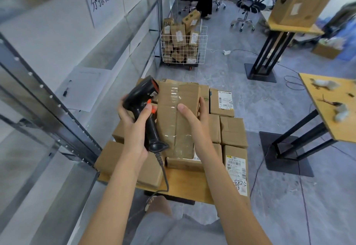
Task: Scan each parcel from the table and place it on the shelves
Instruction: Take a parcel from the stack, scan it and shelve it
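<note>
The left hand grips a black handheld barcode scanner; the right hand holds a tall taped brown cardboard parcel upright above the small wooden table, which is crowded with other brown cardboard boxes. A grey metal shelf rack stands left; a white wire cart stands behind.

Scanner: black, orange trigger and orange band at the head. Held parcel: plain brown cardboard, glossy clear tape strips. Parcels on table: same brown, white labels with black print. Table: light wood top. Cart: white wire grid. Floor: mottled grey.
</note>
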{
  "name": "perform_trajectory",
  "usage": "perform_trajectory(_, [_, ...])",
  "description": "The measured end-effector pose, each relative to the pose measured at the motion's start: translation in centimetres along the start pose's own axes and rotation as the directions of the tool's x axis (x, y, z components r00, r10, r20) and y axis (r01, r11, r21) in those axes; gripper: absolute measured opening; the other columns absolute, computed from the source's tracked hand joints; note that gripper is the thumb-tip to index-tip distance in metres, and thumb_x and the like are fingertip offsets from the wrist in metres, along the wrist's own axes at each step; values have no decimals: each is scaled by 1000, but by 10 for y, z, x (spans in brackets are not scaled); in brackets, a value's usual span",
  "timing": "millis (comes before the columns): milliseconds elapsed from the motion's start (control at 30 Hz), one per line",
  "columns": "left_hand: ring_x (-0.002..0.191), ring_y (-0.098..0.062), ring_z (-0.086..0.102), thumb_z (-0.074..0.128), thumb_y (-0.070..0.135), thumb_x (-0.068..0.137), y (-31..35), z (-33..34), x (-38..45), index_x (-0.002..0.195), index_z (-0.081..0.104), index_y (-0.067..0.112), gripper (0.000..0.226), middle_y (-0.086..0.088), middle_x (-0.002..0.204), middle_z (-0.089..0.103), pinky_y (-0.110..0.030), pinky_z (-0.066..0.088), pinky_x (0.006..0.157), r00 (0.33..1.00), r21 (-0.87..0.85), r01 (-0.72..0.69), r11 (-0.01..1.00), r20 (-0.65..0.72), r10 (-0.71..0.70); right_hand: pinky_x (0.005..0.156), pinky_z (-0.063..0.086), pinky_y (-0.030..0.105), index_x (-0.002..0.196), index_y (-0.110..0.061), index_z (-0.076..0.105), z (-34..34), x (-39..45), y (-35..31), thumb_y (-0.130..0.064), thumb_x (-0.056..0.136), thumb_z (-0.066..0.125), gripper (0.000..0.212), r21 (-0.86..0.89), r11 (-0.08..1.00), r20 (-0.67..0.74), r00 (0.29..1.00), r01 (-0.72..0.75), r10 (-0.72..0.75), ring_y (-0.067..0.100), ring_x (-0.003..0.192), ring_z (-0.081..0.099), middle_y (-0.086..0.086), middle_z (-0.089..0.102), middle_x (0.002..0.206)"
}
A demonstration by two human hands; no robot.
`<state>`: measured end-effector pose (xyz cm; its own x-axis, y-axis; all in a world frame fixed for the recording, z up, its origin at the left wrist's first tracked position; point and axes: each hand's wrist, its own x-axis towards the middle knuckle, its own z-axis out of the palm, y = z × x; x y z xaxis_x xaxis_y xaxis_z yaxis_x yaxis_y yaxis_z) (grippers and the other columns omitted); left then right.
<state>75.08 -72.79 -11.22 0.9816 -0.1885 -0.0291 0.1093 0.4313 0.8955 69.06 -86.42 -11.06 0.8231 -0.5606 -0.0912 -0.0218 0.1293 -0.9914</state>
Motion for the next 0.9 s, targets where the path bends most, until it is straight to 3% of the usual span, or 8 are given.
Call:
perform_trajectory(133, [111, -22, 71, 75, 26, 87, 4, 5, -6, 131, 46, 53, 60, 4, 122, 70, -51, 58, 92, 1000, 0, -6, 1000, -27, 6, 89, 54, 19, 139, -27, 53, 3, -1, 0, -48, 94, 65, 51, -175, 980, -47, 993, 99, -109, -5, 109, 63, -20, 70, 116])
perform_trajectory(233, [123, -27, 63, 77, 30, 83, 4, 8, -11, 131, 45, 55, 63, -1, 141, 56, -61, 50, 102, 998, 25, -4, 1000, -67, 6, 108, 47, 42, 150, -16, 41, 7, -4, -1, -54, 97, 57, 67, -367, 922, -117, 977, 124, -178, 12, 129, 54, -3, 58, 139])
perform_trajectory(333, [120, -26, 65, 77, 30, 83, 1, 8, -12, 128, 47, 57, 60, -1, 139, 57, -57, 55, 95, 996, 8, 8, 1000, -86, -7, 119, 32, 39, 160, -24, 12, 12, -8, -1, -64, 87, 64, 98, -490, 858, -91, 970, 153, -225, 16, 145, 33, 0, 33, 160])
perform_trajectory(433, [116, -23, 68, 76, 27, 87, 0, 6, -9, 125, 48, 59, 57, 0, 136, 59, -35, 61, 77, 995, 15, -24, 1000, -97, 26, 106, 35, 33, 159, -27, -9, 17, -13, 4, -76, 66, 73, 133, -611, 780, -56, 976, 134, -212, 19, 142, 28, 4, 20, 162])
perform_trajectory(533, [113, -24, 70, 74, 22, 92, -2, 7, -8, 122, 48, 60, 55, 0, 134, 59, -41, 60, 80, 997, 56, -27, 998, -74, 31, 94, 36, 30, 159, -19, -12, 18, -12, 9, -71, 67, 77, 139, -669, 738, -71, 982, 83, -175, 27, 134, 35, 9, 23, 153])
perform_trajectory(667, [111, -23, 71, 77, 25, 87, 3, -1, -8, 122, 48, 58, 55, 0, 129, 63, -53, 56, 95, 995, 127, -25, 992, -89, 37, 108, 43, 40, 162, -25, 4, 4, -6, 12, -58, 79, 75, 113, -533, 844, -93, 988, 52, -120, 18, 131, 39, 1, 25, 150])
perform_trajectory(800, [98, -22, 74, 81, 30, 82, 11, -22, -6, 123, 48, 57, 60, 6, 112, 74, -36, 61, 78, 994, 157, -30, 987, -103, 47, 91, 41, 13, 157, -38, 28, -12, -1, 7, -39, 91, 71, 79, -200, 975, -127, 984, 95, -122, -2, 124, 41, -7, 35, 151])
perform_trajectory(900, [102, -24, 73, 77, 31, 80, 8, -25, -10, 122, 49, 58, 57, 9, 107, 76, -44, 59, 84, 994, 145, 6, 989, -112, 11, 114, 43, 36, 154, -35, 37, -14, -2, 2, -35, 95, 66, 65, 15, 992, -118, 985, 128, -125, 4, 138, 42, -10, 42, 155])
